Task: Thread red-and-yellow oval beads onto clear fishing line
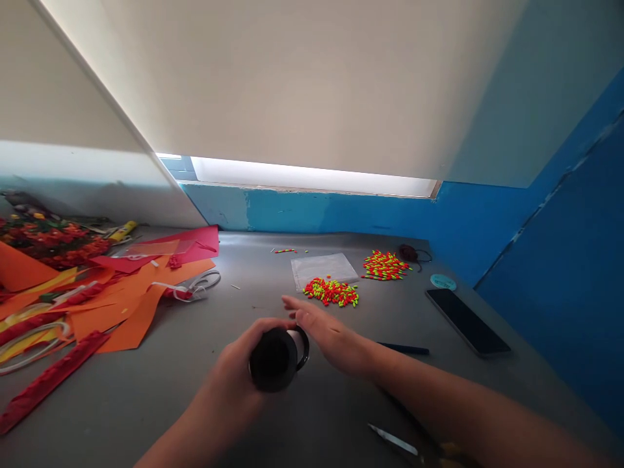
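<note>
My left hand (233, 364) is wrapped around a black cylindrical object (273, 361), its dark round end facing me. A whitish band and a black ring show on its right side; its exact kind is unclear. My right hand (329, 335) is beside it with fingers stretched out, the thumb close to the ring; whether they touch is hard to see. Just beyond the right fingertips lies a pile of small red and yellow-green beads (331, 292), partly on a clear plastic bag (324, 268). A second heap of longer red and green pieces (385, 266) sits to its right.
On the left lie orange paper (141, 309), red strips (53, 380), white cord (197, 284) and orange flowers (53, 237). At right are a phone (467, 322), a round teal item (442, 281), dark thread (413, 253) and a dark pen-like stick (404, 348). Scissors (394, 439) lie near my right forearm.
</note>
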Available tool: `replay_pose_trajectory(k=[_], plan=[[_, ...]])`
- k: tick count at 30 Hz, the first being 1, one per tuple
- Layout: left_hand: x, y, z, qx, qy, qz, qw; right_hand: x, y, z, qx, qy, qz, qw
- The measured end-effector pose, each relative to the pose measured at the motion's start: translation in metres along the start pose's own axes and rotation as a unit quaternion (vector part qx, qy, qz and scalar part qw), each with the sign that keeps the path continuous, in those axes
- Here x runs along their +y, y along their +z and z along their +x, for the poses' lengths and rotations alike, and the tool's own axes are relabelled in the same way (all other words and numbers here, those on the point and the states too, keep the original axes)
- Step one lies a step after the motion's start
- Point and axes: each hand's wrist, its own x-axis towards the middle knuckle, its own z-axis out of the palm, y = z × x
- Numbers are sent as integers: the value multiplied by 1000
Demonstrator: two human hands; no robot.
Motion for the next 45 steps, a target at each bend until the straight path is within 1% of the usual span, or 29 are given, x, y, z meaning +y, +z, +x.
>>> replay_pose_trajectory(k=[1, 3, 6, 9, 12, 14, 15, 18, 20, 23, 24, 26, 30, 33, 35, 38, 45], plan=[[1, 1, -1, 7, 7, -1, 1000, -4, 3, 0, -19, 17, 39, 999], [1, 1, -2, 14, 21, -6, 1000, -9, 7, 1, -37, 57, 99, 993], [0, 2, -2, 15, 28, -10, 999, -8, 11, 2, -38, 124, 160, 979], [-1, 0, 2, 23, 24, -10, 999, -3, 13, -1, -35, 196, 205, 958], [-4, -6, 9, 46, 13, 10, 999, 0, 10, -12, -21, 258, 235, 937], [-8, -11, 13, 88, -9, 35, 995, -1, 5, -23, -11, 286, 257, 923], [-10, -14, 15, 97, -20, 53, 994, -2, 1, -29, -9, 297, 271, 916], [-15, -18, 18, 82, -41, 82, 992, -5, -17, -51, 3, 315, 312, 896], [-15, -18, 20, 65, -45, 93, 993, -4, -31, -66, 4, 329, 336, 882], [-13, -12, 26, 34, -53, 106, 992, 5, -52, -88, 11, 347, 369, 862], [-13, -10, 29, 18, -58, 110, 992, 10, -57, -94, 16, 356, 380, 854], [-14, -4, 38, 7, -69, 118, 991, 20, -63, -107, 22, 380, 400, 834], [-23, 5, 55, 19, -100, 140, 985, 34, -61, -127, 25, 430, 426, 795], [-30, 12, 63, 33, -115, 152, 981, 37, -53, -134, 39, 462, 443, 768], [-34, 17, 65, 42, -119, 156, 980, 35, -50, -135, 49, 478, 445, 756], [-39, 24, 67, 60, -122, 163, 977, 31, -49, -134, 64, 474, 461, 748], [-52, 41, 65, 120, -120, 176, 970, 20, -57, -133, 105, 428, 523, 730]])
